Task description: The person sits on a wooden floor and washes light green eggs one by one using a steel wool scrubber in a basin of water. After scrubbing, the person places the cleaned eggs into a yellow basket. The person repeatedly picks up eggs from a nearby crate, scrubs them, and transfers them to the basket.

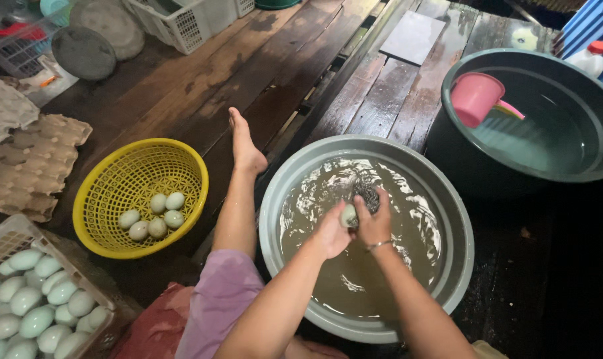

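Together over the grey basin [285,193], left hand [331,233] closed around a pale egg [348,215], right hand [374,223] clutching a dark scrubber [366,194]

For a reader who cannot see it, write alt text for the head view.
Over a grey basin of murky water, the left hand holds a pale egg while the right hand presses a dark scouring pad to it. A yellow basket holding five eggs sits on wet planks.
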